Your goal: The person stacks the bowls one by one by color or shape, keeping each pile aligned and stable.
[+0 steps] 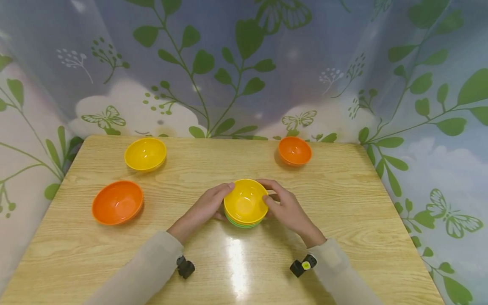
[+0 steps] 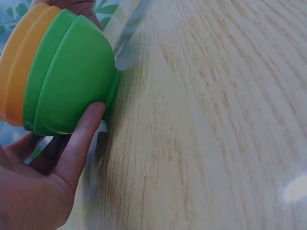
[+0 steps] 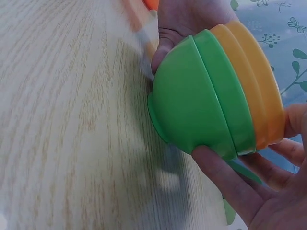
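A: What's the head view showing?
B: The left hand [image 1: 209, 202] and the right hand [image 1: 286, 208] are grasping the bowl stack [image 1: 245, 201] between them, around mid-table [image 1: 343, 207], with a yellow bowl sitting uppermost and green showing underneath.
A: Left wrist?
B: One finger is touching the green bottom bowl [image 2: 79, 72] low, near its foot. I can't quite tell whether that foot is resting on the wood or hovering.
A: Right wrist?
B: Fingers are cupping the side, one pressing below the rims. It's looking like stiff, light plastic, perhaps slippery, hardly fragile; supporting it low from both sides seems best.
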A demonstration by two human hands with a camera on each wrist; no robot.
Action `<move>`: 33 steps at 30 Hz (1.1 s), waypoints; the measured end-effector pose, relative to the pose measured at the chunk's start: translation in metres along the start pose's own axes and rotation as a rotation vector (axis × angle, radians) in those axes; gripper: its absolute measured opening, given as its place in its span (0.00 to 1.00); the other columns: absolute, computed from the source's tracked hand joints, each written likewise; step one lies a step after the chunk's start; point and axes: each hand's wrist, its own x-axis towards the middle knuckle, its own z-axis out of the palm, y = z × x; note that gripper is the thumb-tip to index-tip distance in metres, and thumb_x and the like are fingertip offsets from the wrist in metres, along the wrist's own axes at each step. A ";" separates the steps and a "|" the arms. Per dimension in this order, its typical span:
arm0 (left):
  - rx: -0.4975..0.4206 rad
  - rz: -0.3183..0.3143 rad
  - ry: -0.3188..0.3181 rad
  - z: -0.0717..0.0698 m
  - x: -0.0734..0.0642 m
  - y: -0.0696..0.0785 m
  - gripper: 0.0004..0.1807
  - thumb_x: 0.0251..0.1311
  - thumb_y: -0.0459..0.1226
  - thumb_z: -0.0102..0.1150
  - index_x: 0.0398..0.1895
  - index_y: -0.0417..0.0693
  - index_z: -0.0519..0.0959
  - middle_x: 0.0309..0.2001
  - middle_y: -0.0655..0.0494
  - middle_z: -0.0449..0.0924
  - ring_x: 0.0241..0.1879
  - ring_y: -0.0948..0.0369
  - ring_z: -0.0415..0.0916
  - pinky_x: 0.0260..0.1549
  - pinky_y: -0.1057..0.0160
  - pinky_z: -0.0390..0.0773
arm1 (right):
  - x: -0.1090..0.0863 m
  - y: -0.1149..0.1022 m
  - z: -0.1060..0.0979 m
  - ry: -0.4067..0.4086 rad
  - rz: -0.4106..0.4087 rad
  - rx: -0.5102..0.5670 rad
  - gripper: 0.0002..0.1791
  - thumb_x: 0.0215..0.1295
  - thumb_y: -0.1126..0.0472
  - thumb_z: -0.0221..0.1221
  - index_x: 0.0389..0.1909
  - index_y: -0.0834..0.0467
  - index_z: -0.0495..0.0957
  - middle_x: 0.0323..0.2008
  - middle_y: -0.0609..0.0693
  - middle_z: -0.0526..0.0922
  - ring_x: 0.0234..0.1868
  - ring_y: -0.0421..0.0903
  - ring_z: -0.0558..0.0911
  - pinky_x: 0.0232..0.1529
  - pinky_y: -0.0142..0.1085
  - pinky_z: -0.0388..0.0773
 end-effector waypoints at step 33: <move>0.008 0.003 -0.010 -0.008 0.000 0.004 0.36 0.83 0.62 0.44 0.78 0.48 0.73 0.81 0.45 0.67 0.73 0.44 0.72 0.40 0.53 0.94 | -0.002 0.015 0.022 0.045 0.202 0.259 0.28 0.90 0.45 0.45 0.81 0.52 0.67 0.78 0.58 0.72 0.63 0.57 0.83 0.50 0.46 0.93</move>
